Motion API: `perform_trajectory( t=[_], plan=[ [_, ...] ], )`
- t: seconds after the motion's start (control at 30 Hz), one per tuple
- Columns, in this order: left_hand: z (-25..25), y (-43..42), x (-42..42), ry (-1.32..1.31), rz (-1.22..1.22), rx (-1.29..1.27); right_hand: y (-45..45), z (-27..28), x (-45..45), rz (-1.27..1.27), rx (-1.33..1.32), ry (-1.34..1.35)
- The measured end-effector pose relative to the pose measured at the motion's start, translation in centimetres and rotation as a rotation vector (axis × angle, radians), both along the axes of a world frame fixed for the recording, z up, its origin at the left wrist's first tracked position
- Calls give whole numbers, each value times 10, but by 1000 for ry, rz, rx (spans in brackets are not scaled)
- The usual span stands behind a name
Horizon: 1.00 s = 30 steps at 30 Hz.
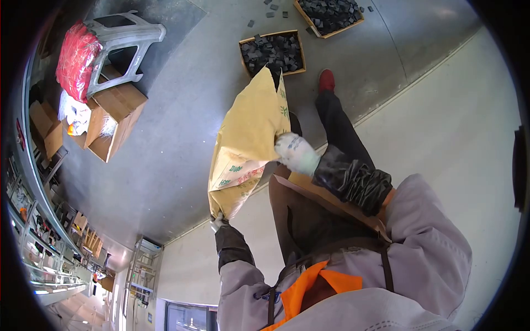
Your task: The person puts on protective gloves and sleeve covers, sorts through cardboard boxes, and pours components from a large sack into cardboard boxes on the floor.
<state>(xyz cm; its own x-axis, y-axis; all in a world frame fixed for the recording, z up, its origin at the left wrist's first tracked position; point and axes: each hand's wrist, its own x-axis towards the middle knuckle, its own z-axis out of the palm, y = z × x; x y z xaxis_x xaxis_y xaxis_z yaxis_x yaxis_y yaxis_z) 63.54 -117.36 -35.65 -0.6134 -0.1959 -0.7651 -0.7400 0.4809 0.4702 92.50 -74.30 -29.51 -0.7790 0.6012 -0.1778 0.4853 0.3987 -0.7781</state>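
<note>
A yellow-tan paper sack (246, 128) with green and red print hangs tilted in front of me. Its far end, dark inside, reaches the near edge of a shallow box (302, 51) filled with small black flat pieces (271, 52). My left hand (218, 222), in a light glove, is closed on the sack's near bottom corner. Against the sack's right side is my right hand (297, 153), in a whitish glove, its fingers closed on the paper and partly hidden by it. Black sleeve covers wrap both forearms.
Another box (331, 34) of black pieces sits farther right, with loose pieces (270, 15) on the floor nearby. At left are a grey plastic stool (132, 34), a red bag (77, 60) and an opened cardboard box (118, 107). A pale wall (441, 138) runs along the right.
</note>
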Motion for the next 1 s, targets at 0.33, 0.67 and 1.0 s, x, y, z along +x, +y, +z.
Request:
perform_trajectory(
  t=[0.33,0.67,1.0],
  plan=[
    [-30,8,-19,28,-65,-72,-21,107,-1,201,113,12],
    [-30,167,20,-60,-367,68,26,208,179,-167,-51,-241],
    [-113,402,300,-29,-1390,106,39,294,324,-443,294,-487]
  ],
)
